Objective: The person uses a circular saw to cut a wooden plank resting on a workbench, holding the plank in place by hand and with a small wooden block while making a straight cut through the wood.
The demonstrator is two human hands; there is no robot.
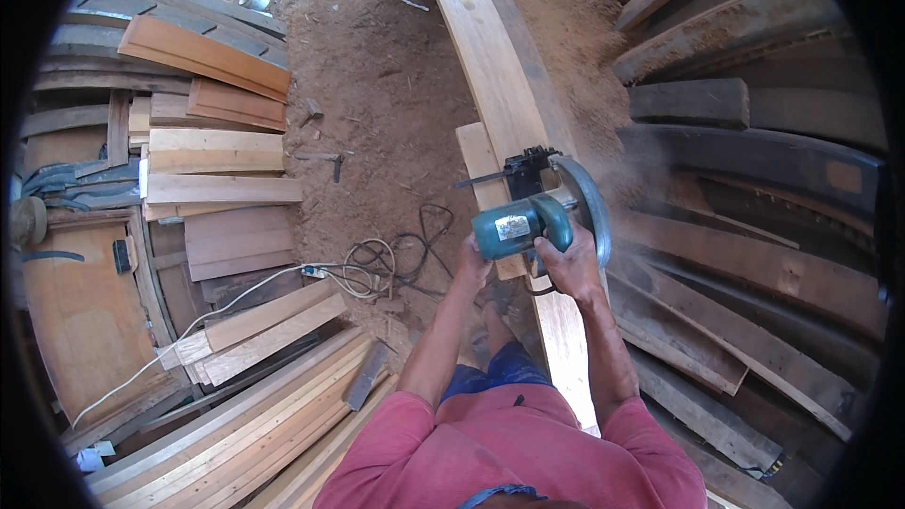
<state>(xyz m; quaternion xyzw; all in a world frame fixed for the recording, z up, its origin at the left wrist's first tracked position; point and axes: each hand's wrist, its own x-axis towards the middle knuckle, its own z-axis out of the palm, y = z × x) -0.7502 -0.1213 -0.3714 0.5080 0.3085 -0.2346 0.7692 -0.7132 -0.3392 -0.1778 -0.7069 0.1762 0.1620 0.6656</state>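
Note:
A teal circular saw (514,226) rests on a long pale plank (490,57) that runs from the top of the view down past my right side. My right hand (572,264) is wrapped round the saw's rear handle. The fingers of my left hand (473,261) press against the end of the teal motor housing. A grey blade guard (586,203) curves over the saw's right side, hiding the blade. Beneath the motor, a short pale board (478,153) lies along the plank's left edge. Dust hazes the air right of the guard.
Stacked boards (226,190) fill the left side, and dark rough timbers (745,236) crowd the right. A coiled pale cord (370,269) and a black cable (421,243) lie on the dusty floor near my feet. A hammer-like tool (337,165) lies farther off.

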